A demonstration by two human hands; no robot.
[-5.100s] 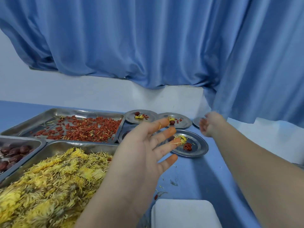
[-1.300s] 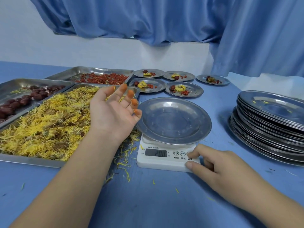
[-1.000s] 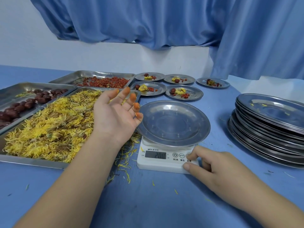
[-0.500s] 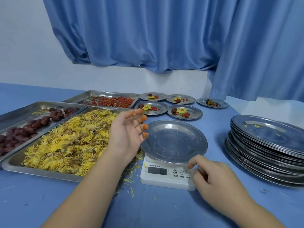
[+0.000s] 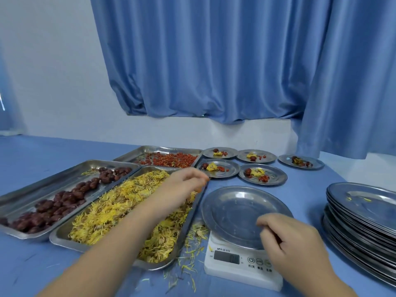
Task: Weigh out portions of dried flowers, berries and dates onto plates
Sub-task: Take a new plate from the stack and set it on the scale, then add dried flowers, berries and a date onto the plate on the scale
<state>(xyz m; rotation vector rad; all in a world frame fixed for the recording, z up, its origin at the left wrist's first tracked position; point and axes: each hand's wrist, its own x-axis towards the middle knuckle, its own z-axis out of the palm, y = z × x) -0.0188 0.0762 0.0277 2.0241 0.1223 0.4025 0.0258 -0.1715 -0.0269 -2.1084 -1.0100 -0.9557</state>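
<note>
Blue curtain hanging in heavy folds ahead of me, pale wall beside and below it, blue table stretching out under my view, stray yellow petals scattered on it near me

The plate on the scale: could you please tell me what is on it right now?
The plate on the white scale looks empty, bare metal. The right hand covers its near right edge, so that part stays unseen.

Left hand reaches forward over the flower tray, palm down, fingers curled, blurred. Right hand hovers nearer than that tray, fingers loosely bent, holding nothing.
</note>
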